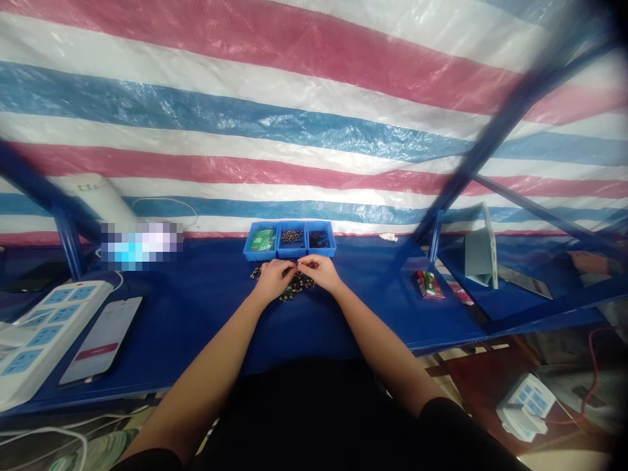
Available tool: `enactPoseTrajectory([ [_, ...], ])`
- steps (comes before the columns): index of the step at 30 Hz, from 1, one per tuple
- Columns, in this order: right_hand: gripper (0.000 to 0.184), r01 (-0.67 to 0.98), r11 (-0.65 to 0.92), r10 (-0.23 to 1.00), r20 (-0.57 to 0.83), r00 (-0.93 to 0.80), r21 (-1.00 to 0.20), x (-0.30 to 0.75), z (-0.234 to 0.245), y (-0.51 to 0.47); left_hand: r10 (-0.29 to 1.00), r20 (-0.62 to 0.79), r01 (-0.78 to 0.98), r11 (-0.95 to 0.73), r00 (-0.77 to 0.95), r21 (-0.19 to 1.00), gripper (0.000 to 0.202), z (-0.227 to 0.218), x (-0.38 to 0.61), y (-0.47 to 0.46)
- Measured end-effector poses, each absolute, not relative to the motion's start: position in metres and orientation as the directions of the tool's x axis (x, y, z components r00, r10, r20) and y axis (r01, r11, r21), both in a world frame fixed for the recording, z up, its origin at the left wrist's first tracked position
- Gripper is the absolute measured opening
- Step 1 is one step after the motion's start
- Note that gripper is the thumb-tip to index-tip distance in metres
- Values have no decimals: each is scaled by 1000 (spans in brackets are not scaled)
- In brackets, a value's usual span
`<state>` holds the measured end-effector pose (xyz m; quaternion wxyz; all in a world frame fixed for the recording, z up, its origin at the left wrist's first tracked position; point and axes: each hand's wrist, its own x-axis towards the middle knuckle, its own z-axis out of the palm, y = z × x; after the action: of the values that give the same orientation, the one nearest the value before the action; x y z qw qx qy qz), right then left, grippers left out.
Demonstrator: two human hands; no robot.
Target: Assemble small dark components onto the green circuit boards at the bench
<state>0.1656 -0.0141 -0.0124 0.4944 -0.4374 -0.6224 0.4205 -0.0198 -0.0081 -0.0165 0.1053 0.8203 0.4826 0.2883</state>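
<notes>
My left hand (273,278) and my right hand (318,269) meet over a small heap of dark little parts (294,288) on the blue table (210,307). Both hands have their fingers pinched together, and their fingertips almost touch at something tiny that I cannot make out. Just behind them stand three blue bins in a row: the left bin (261,241) holds green pieces, the middle bin (292,239) and the right bin (320,239) hold dark parts.
A phone (103,340) and a white power strip (42,337) lie at the left. A small red and green pack (430,285) lies at the right, beside a blue frame post (436,235) and a propped tablet (483,252). A striped tarp hangs behind.
</notes>
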Motion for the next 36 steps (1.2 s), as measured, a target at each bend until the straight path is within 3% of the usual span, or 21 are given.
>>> enactPoseTrajectory([
  [3, 44, -50, 171, 977, 176, -125, -984, 161, -11, -10, 851, 363, 734, -515, 378, 443, 25, -15, -20, -9],
  [7, 66, -286, 205, 965, 243, -103, -936, 156, -7, -6, 852, 360, 733, -515, 381, 443, 25, -14, -20, -10],
  [9, 62, -216, 232, 962, 257, -94, -948, 160, -8, -4, 850, 362, 731, -518, 382, 444, 24, -14, -20, -10],
  [11, 42, 6, 263, 962, 262, -79, -965, 168, -11, -4, 852, 359, 733, -516, 382, 443, 24, -13, -20, -10],
  [13, 22, 267, 330, 944, 319, -85, -906, 176, -15, -4, 853, 357, 734, -513, 380, 444, 24, -12, -19, -10],
  [17, 21, 505, 423, 906, 358, -225, -752, 185, -18, -5, 853, 357, 731, -514, 381, 449, 23, -11, -19, -10],
  [21, 21, 566, 518, 856, 379, -352, -641, 181, -15, -6, 855, 352, 734, -511, 380, 448, 22, -12, -20, -9],
  [26, 14, 610, 530, 847, 395, -355, -589, 174, -20, -4, 855, 347, 733, -511, 384, 448, 22, -14, -20, -9],
  [36, 7, 611, 499, 867, 370, -335, -615, 174, -17, -8, 860, 324, 720, -507, 393, 473, 24, -11, -21, -10],
])
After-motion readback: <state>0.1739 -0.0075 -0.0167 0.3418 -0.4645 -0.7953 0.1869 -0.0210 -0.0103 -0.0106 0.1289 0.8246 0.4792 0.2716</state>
